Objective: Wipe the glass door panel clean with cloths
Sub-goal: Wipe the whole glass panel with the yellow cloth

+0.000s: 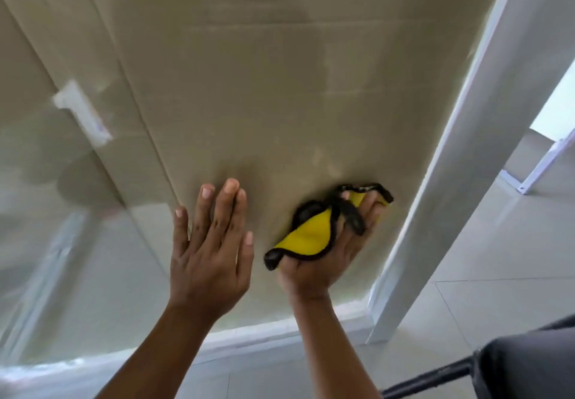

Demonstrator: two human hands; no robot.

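Note:
The glass door panel (280, 87) fills most of the view, with faint smears and streaks across it. My right hand (323, 252) grips a bunched yellow cloth (308, 235) with black edging and holds it against the lower part of the glass. My left hand (208, 243) is flat on the glass to the left of the cloth, fingers straight and spread, holding nothing.
A white door frame (460, 149) runs down the right side of the panel. A white handle plate (82, 112) shows at the left behind the glass. Tiled floor (482, 274) lies to the right. A dark object (513, 364) sits at the bottom right.

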